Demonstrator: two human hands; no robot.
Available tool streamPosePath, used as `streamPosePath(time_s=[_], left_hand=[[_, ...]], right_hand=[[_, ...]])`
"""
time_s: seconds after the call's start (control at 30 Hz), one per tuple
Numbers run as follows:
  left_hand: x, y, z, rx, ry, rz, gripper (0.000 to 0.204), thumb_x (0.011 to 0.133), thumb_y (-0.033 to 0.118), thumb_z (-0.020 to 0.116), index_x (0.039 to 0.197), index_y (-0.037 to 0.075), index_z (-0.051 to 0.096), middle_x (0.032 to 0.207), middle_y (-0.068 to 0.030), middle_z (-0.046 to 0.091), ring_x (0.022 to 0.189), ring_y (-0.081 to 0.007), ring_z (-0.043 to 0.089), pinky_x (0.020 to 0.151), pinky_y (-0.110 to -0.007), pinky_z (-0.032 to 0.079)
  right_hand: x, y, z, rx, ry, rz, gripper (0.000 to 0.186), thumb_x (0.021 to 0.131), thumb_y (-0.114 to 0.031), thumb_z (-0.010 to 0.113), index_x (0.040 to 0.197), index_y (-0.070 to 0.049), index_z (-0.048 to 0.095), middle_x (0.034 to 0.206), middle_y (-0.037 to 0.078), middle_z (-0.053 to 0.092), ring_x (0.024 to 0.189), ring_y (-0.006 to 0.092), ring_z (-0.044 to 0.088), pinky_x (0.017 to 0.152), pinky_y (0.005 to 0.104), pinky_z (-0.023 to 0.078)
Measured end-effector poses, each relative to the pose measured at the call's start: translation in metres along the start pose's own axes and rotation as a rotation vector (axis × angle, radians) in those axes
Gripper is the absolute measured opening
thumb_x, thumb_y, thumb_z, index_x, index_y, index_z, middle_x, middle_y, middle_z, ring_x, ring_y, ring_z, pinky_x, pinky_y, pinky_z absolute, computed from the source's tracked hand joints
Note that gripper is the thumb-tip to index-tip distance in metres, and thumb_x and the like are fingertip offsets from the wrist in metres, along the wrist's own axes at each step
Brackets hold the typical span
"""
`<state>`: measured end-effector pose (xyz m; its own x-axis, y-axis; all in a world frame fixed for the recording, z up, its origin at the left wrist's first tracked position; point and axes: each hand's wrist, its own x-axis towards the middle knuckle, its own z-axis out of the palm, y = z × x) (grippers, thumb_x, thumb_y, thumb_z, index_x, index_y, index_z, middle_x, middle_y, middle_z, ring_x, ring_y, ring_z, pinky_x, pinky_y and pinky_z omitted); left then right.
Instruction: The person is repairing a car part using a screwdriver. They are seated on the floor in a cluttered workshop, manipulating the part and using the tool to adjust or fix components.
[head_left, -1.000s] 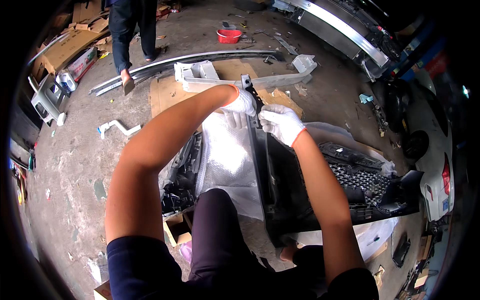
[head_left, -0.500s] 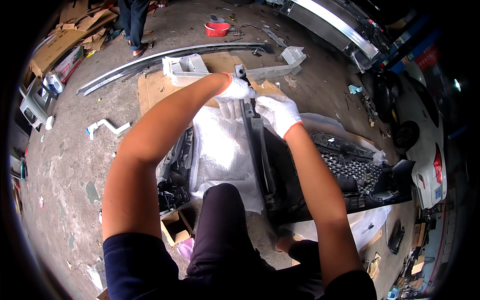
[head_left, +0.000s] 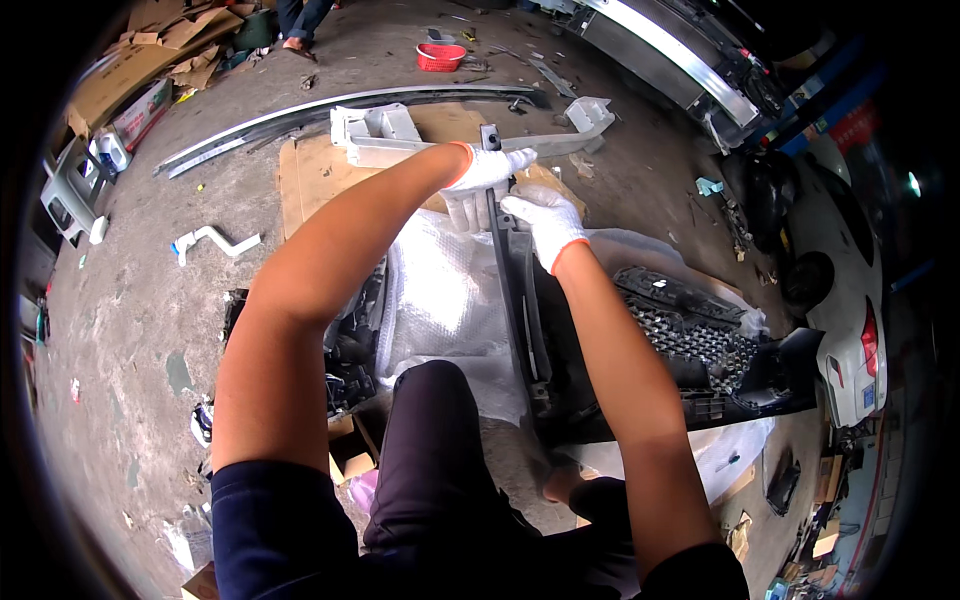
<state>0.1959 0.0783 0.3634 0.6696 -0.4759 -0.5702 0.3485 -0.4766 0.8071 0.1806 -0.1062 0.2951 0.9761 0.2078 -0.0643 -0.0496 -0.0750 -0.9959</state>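
My left hand [head_left: 478,185], in a white orange-cuffed glove, is at the upper end of a long black trim piece [head_left: 510,320], thumb stretched rightward and other fingers hanging beside it. A little below, my right hand [head_left: 540,215], gloved alike, has its fingers closed on the same piece at a metal bracket [head_left: 489,138] end. The piece adjoins a large black bumper with a mesh grille [head_left: 690,350] on the right. Bubble wrap [head_left: 440,290] lies under it; more black parts [head_left: 350,355] lie left of the wrap. My forearms hide some of the parts.
A white bent bar [head_left: 380,125] rests on cardboard [head_left: 310,180], behind it a long metal rail [head_left: 300,109]. Around are a red basket [head_left: 440,60], grey stool [head_left: 70,200], white pipe [head_left: 230,245], open box [head_left: 350,445], white car [head_left: 850,370] and a person's legs [head_left: 300,25].
The other person has walked farther off toward the top edge. My left thumb has stretched out to the right, and the view has shifted slightly, so most things sit higher in it.
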Motion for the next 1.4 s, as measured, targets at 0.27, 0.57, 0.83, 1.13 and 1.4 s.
streamPosePath(time_s=[0.27,0.57,0.83,1.13,1.4], left_hand=[[0.002,-0.006,-0.001,-0.034,-0.027,0.014,0.110,0.087,0.084,0.026,0.156,0.000,0.010,0.149,-0.0415,0.027,0.134,-0.0568,0.037,0.110,-0.061,0.034],[-0.013,-0.004,0.002,-0.035,-0.031,0.052,0.109,0.087,0.083,0.027,0.156,0.001,0.013,0.154,-0.0378,0.022,0.136,-0.0569,0.034,0.112,-0.060,0.033],[0.007,-0.012,0.002,-0.048,0.048,0.112,0.104,0.089,0.081,0.028,0.156,0.003,0.015,0.151,-0.0361,0.028,0.134,-0.0541,0.039,0.109,-0.061,0.036],[0.014,-0.017,0.004,-0.065,0.112,0.151,0.097,0.091,0.078,0.029,0.156,0.006,0.018,0.149,-0.0341,0.035,0.131,-0.0510,0.045,0.105,-0.062,0.040],[0.016,-0.015,0.008,-0.052,0.142,0.158,0.092,0.093,0.075,0.029,0.154,0.007,0.024,0.146,-0.0311,0.042,0.126,-0.0469,0.051,0.100,-0.060,0.045]], right_hand=[[0.005,0.017,0.014,-0.029,0.014,-0.168,0.030,0.079,-0.002,0.076,0.107,0.005,0.068,0.103,0.011,0.072,0.093,0.0188,0.069,0.087,0.0290,0.054],[-0.006,0.021,0.029,-0.383,0.174,-0.431,0.018,0.083,-0.012,0.074,0.097,-0.002,0.071,0.094,0.010,0.073,0.087,0.0189,0.071,0.080,0.0317,0.055],[-0.011,0.010,0.026,-1.328,0.134,-0.759,0.011,0.086,-0.024,0.066,0.086,-0.014,0.068,0.081,0.010,0.064,0.079,0.0323,0.066,0.071,0.0445,0.054],[-0.012,0.000,0.026,-1.474,-0.007,-0.805,0.016,0.088,-0.016,0.055,0.088,-0.005,0.067,0.087,0.014,0.064,0.087,0.0327,0.066,0.075,0.0452,0.056],[-0.009,0.000,0.030,-1.478,0.076,-0.623,0.025,0.095,-0.030,0.057,0.102,-0.006,0.062,0.094,0.017,0.064,0.088,0.0347,0.065,0.077,0.0477,0.054]])
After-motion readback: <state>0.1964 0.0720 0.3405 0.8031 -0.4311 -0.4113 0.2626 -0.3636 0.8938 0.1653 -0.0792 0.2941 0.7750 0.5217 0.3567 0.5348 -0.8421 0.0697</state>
